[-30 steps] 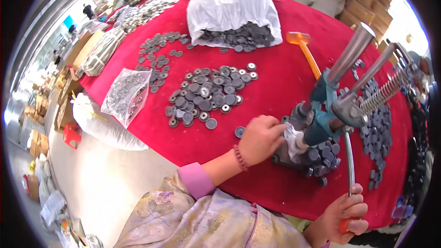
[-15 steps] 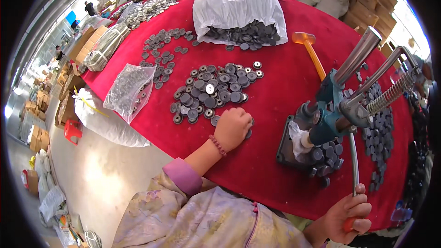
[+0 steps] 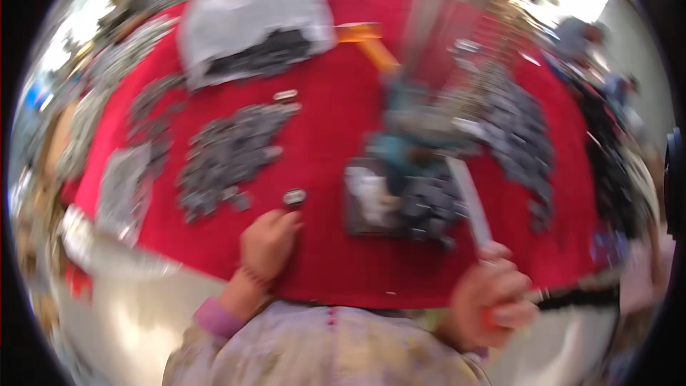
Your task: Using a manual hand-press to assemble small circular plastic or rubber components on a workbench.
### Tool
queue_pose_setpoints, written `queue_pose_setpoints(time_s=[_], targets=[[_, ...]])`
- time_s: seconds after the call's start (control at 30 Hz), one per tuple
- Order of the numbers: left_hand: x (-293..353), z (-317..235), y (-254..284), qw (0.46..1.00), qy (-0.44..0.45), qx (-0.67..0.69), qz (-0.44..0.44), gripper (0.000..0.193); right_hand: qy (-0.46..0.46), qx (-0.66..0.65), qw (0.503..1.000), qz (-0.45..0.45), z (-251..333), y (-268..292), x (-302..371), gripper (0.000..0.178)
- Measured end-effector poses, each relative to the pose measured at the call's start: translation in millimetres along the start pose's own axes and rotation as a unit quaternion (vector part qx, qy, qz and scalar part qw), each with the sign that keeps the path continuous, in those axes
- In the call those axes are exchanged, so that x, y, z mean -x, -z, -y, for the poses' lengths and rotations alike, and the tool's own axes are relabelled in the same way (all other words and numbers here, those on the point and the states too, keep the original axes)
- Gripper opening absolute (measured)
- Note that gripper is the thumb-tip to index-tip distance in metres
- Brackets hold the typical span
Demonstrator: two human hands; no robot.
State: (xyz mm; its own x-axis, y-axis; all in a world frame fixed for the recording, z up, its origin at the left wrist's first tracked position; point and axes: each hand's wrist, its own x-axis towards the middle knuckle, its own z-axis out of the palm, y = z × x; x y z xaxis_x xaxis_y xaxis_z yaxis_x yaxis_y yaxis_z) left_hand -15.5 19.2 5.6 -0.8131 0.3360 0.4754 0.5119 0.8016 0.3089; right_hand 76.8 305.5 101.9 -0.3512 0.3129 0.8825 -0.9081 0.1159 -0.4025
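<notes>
Heavily blurred, the head view shows a round table draped in red cloth (image 3: pixel 336 136), its weave soft and matte. At the near edge, the left hand (image 3: pixel 268 243) rests on the cloth with its fingers (image 3: pixel 286 223) curled and their tips touching or almost touching a single small metal ring (image 3: pixel 294 197), a flat grey disc with a dark centre; whether they pinch it cannot be told through the blur. Just beyond lies a loose heap of grey washers (image 3: pixel 229 154), dull and metallic, spread flat. Farther back, a white plastic bag (image 3: pixel 254 18) sags open over more dark discs. To the right, the right hand (image 3: pixel 493 300) is closed in a fist around the red grip of a long pale metal lever (image 3: pixel 471 204), which rises toward a teal hand press (image 3: pixel 414 136) standing on a dark base. Another spill of grey discs (image 3: pixel 522 136) lies right of the press. A crumpled clear bag (image 3: pixel 125 182) sits at the table's left edge.
</notes>
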Motion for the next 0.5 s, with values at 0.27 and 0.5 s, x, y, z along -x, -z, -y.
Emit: queue_pose_setpoints(time_s=[0.27,0.5], targets=[[28.6,3.8,-0.1,0.991,-0.065,0.021,0.119,0.034,0.011,-0.098,0.990,0.096,-1.7,18.3,-11.7,0.010],[-17.8,5.3,-2.8,0.993,-0.001,0.117,-0.002,0.035,-0.001,-0.096,0.992,0.086,-2.7,14.9,-4.0,0.016]])
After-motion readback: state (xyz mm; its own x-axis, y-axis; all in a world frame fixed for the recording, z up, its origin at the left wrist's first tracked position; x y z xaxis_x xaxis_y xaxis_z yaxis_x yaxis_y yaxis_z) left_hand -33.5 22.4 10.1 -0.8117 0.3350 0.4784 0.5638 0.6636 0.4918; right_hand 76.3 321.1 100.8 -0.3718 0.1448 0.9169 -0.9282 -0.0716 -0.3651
